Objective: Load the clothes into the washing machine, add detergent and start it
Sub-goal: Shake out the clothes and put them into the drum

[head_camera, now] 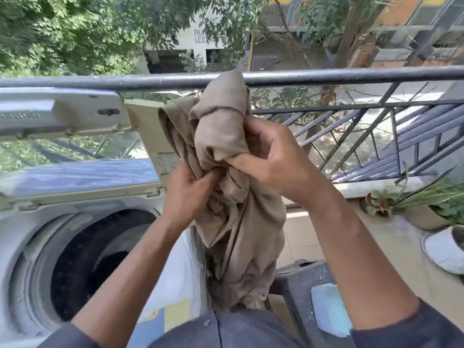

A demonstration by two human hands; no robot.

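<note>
A crumpled beige garment (233, 197) hangs in front of me, to the right of the washing machine. My left hand (188, 194) grips a fold at its middle. Higher up, my right hand (271, 154) pinches a bunched part of the same garment. The white top-loading washing machine (27, 222) stands at the left with its lid (75, 172) folded up and its dark drum (95, 262) exposed. Dark fabric seems to lie inside the drum. No detergent shows in this view.
A metal balcony railing (351, 75) runs across behind the garment. A dark plastic stool (301, 285) with a light blue item (329, 310) on it stands at the lower right. Potted plants (426, 204) and a white ribbed pot (444, 249) sit along the right floor.
</note>
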